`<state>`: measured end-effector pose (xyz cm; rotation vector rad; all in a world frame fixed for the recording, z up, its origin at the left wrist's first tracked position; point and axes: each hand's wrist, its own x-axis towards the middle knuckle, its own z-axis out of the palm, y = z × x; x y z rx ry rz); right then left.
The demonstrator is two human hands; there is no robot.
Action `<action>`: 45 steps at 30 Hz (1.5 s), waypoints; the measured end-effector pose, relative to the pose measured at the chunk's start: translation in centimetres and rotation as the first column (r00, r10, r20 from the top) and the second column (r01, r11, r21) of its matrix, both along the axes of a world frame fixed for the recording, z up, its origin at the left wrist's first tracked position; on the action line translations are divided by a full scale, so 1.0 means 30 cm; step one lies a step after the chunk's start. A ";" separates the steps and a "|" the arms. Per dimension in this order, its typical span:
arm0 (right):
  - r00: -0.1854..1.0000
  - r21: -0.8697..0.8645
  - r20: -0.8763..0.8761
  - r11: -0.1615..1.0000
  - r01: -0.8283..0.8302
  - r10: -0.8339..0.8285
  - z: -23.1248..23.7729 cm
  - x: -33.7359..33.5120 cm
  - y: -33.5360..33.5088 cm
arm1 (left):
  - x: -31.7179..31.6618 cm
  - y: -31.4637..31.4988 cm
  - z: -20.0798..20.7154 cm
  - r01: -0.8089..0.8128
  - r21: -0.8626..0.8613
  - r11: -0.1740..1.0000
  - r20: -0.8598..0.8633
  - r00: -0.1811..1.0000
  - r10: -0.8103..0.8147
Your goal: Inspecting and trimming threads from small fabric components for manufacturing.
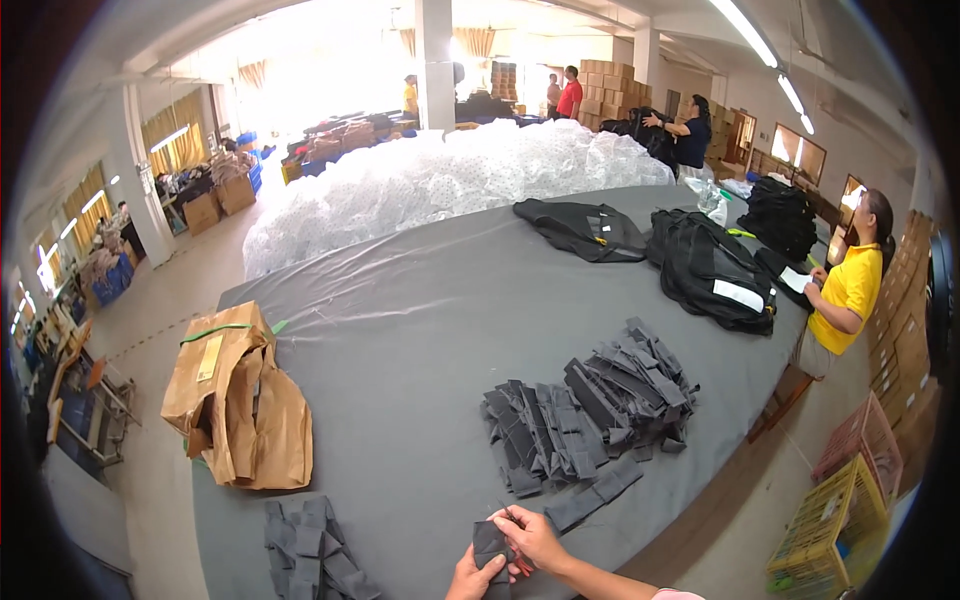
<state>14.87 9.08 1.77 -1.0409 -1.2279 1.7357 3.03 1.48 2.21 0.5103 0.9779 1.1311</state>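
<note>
Near the front edge of the table, my left hand (474,577) is closed on a dark grey fabric piece (489,540), thumb on top. My right hand (535,541) touches the piece's right side, its fingers closed round small red-handled scissors (519,569). The scissors are mostly hidden by the fingers. Just beyond my hands lies a loose grey fabric strip (597,494). Behind it is a heap of similar grey pieces (588,410). Another pile of folded grey pieces (310,550) rests to the left of my hands.
A crumpled brown paper bag (245,395) stands at the table's left edge. Black bags (710,270) lie at the far right, beside a person in yellow (850,290). White plastic-wrapped bundles (440,180) line the back. Pink and yellow crates (820,530) sit on the floor at right.
</note>
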 end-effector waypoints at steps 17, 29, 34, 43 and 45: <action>0.997 -0.243 -0.051 0.969 0.050 -0.064 0.055 0.015 -0.024 | 0.004 -0.004 0.021 0.074 0.109 0.991 -0.046 0.997 -0.069; 0.999 -0.198 -0.009 0.980 0.030 -0.032 0.051 0.021 -0.012 | 0.004 0.025 0.079 0.099 -0.123 0.987 0.030 0.995 -0.096; 0.999 -0.203 -0.034 0.979 0.027 -0.034 0.027 0.035 0.031 | 0.020 0.069 0.089 0.076 -0.175 0.982 0.051 0.996 -0.068; 0.997 -0.049 0.034 0.997 0.066 -0.065 0.042 0.072 0.028 | 0.052 0.076 0.088 0.060 -0.173 0.983 0.028 0.998 -0.056; 0.931 0.381 0.199 0.900 0.213 -0.305 0.025 0.071 0.013 | 0.046 0.078 0.091 0.043 -0.173 0.984 0.018 0.999 -0.041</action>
